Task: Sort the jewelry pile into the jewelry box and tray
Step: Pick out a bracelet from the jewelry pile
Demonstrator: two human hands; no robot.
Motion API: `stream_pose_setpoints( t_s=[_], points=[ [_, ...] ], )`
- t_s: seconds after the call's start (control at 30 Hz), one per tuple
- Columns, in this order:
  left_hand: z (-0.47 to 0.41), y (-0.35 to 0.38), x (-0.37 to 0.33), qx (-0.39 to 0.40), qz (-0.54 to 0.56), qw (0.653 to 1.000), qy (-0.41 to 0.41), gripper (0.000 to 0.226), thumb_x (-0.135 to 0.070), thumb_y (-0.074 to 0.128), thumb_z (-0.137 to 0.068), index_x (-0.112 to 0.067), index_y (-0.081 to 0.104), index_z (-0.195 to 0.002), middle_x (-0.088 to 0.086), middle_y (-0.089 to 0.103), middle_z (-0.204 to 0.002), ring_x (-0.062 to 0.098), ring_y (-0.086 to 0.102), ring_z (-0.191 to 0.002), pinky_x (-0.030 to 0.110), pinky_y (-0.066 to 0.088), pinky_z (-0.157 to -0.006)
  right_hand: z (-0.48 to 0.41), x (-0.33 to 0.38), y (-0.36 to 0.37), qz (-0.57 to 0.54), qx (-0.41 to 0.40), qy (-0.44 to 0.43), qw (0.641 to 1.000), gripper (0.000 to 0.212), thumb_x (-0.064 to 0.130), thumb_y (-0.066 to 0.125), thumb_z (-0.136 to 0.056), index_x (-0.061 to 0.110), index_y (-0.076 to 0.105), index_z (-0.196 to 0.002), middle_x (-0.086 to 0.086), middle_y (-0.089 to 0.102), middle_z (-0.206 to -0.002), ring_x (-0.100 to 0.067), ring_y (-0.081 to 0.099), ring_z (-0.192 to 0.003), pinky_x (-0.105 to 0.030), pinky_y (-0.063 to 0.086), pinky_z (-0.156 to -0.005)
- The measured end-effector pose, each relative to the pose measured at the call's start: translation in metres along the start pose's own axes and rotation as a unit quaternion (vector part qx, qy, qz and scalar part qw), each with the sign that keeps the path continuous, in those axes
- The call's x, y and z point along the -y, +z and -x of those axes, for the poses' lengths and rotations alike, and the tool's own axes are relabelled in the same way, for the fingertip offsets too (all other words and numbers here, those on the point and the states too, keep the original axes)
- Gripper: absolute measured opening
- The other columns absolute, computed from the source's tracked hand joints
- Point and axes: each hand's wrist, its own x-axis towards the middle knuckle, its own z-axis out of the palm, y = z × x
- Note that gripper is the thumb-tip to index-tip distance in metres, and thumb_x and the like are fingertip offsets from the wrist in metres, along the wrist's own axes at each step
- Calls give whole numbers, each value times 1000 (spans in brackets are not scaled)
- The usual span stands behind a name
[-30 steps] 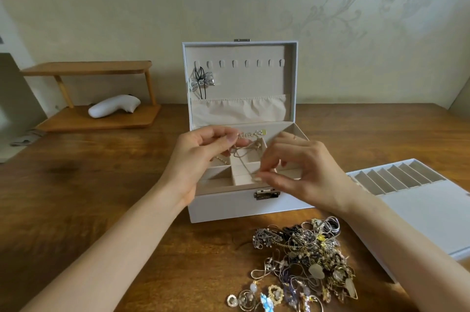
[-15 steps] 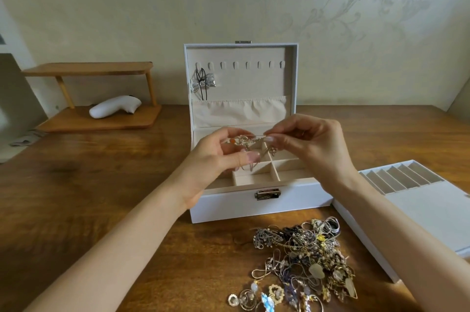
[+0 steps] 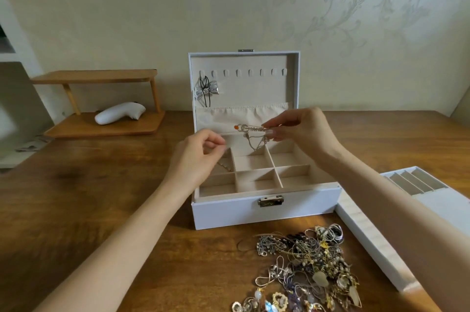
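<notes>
The right hand [image 3: 302, 131] pinches a silver piece [image 3: 251, 129] between thumb and fingertips and holds it level in the air. An orange bead sits at the end farthest from the hand, and fine chain loops hang beneath. Straight below that hand is the open box [image 3: 267, 212], and the dangling loops hang over (perhaps into) its back middle compartment.

The left hand [image 3: 195, 159] is just left of the piece and a little lower, apart from it. Its fingers are curled, with thumb and forefinger tips together, but I cannot tell whether they nip anything. Under its fingertips a thin chain [image 3: 225, 166] lies in the box's left compartment.

Beyond both hands the lid [image 3: 254, 88] stands upright, with a silver bow [image 3: 206, 91] hanging from a hook at its left. Nearer the person than the hands, in front of the box, the pile [image 3: 305, 266] lies tangled on the table [image 3: 76, 197]. The tray [image 3: 363, 234] lies under the right forearm, just beside the box. Well off to the left of the left hand stands a shelf [image 3: 101, 77], with a white gadget [image 3: 119, 113] on its lower board.
</notes>
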Motion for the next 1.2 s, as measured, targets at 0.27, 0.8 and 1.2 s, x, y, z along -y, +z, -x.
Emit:
stream_pose_setpoints(
  t_s=[0.27,0.8,1.2],
  points=[
    [-35,3,-5,79,-82,991,63,16,-31,69,-83,-27,64,-98,-16,64,-84,3,57,-77,30,50,-74,-16,-19,3,95,24,32,995,20,-4,77,-70,16,75,-74,-9,71,-68,-4,62,-57,-12,49,-61],
    [-70,37,-5,130,-342,925,104,14,-8,58,-87,-19,66,-93,6,63,-99,26,57,-93,30,38,-65,-43,-42,28,394,106,3,913,18,15,71,-78,28,75,-90,4,72,-93,-16,63,-93,-31,51,-82],
    [-64,53,-3,113,-453,880,90,17,-15,56,-89,-10,65,-103,9,64,-102,27,60,-94,30,39,-67,-37,-48,40,570,109,-132,803,24,24,53,-93,19,71,-109,-6,57,-110,-25,50,-108,-31,36,-77]
  ],
)
